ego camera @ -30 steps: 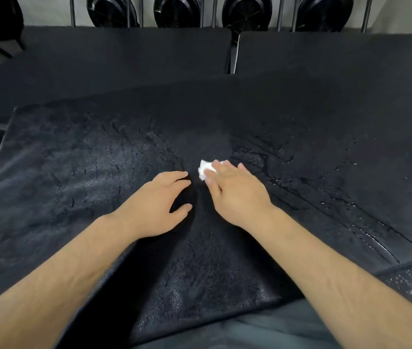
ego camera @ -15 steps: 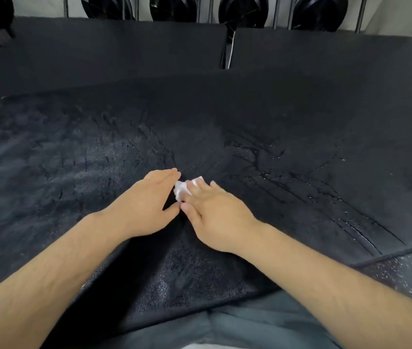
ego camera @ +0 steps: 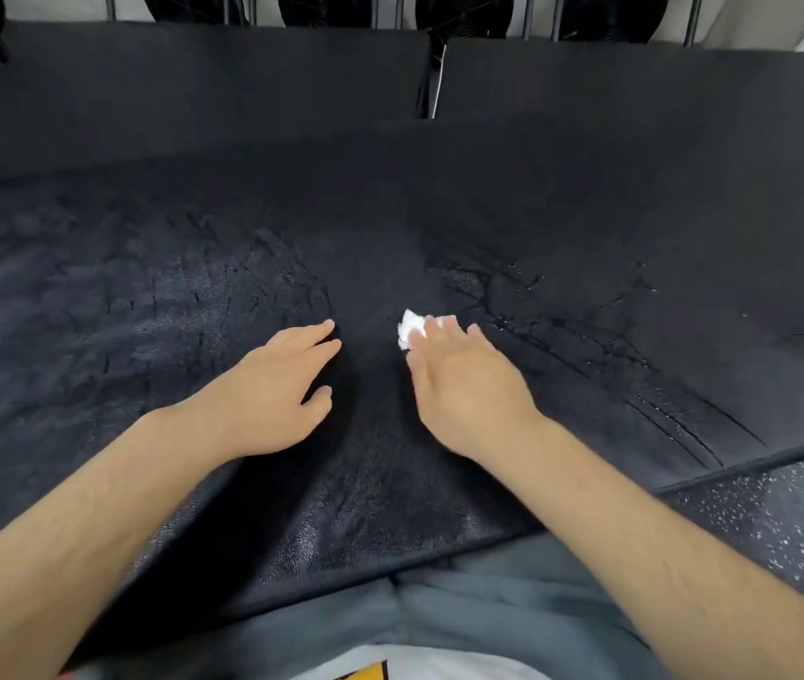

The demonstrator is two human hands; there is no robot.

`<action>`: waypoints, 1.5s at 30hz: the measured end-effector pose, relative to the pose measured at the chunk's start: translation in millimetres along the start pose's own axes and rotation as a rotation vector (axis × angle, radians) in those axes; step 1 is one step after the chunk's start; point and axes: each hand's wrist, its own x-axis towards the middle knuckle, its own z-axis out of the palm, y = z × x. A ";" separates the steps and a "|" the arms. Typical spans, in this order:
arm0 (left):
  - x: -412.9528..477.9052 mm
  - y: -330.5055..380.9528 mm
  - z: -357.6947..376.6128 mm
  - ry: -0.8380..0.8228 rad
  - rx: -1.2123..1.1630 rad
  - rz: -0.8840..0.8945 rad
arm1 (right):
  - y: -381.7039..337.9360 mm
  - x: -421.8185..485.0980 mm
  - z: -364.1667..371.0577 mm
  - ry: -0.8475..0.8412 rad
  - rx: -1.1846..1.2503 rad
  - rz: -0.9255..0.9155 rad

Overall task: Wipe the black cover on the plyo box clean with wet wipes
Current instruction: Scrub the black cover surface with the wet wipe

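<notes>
Pressed a crumpled wet wipe (ego camera: 410,331) down onto the black cover (ego camera: 586,228) with the right hand (ego camera: 464,385), fingers fairly straight on top of the wad rather than wrapped round it, near the middle of the cover and just left of a patch of wet streaks (ego camera: 562,346). Rested the left hand (ego camera: 272,390) palm-down on the cover close by, fingers loose and slightly spread, holding nothing, a little apart from the wipe. Saw nothing of the plyo box itself, hidden under the draped cover. Seemed mid-wipe, with a duller, drier-looking stretch on the left side probably not yet done. Would have paid to pin the fabric with the left hand for a taut, unbunched surface, to press evenly through the fingertips, to work in overlapping strokes out toward the edges, and to refold the wipe to a fresh face once soiled.
</notes>
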 end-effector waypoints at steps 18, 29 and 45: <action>-16.2 2.3 -12.8 -0.163 -0.033 0.025 | 0.7 -65.0 -19.0 -0.164 0.190 -0.195; -15.7 11.4 -11.6 -0.148 -0.047 0.055 | -1.5 -93.9 -34.9 -0.300 0.182 -0.339; -2.3 10.6 -15.8 -0.101 -0.113 0.093 | -60.0 -99.7 -23.4 -0.395 0.231 -0.665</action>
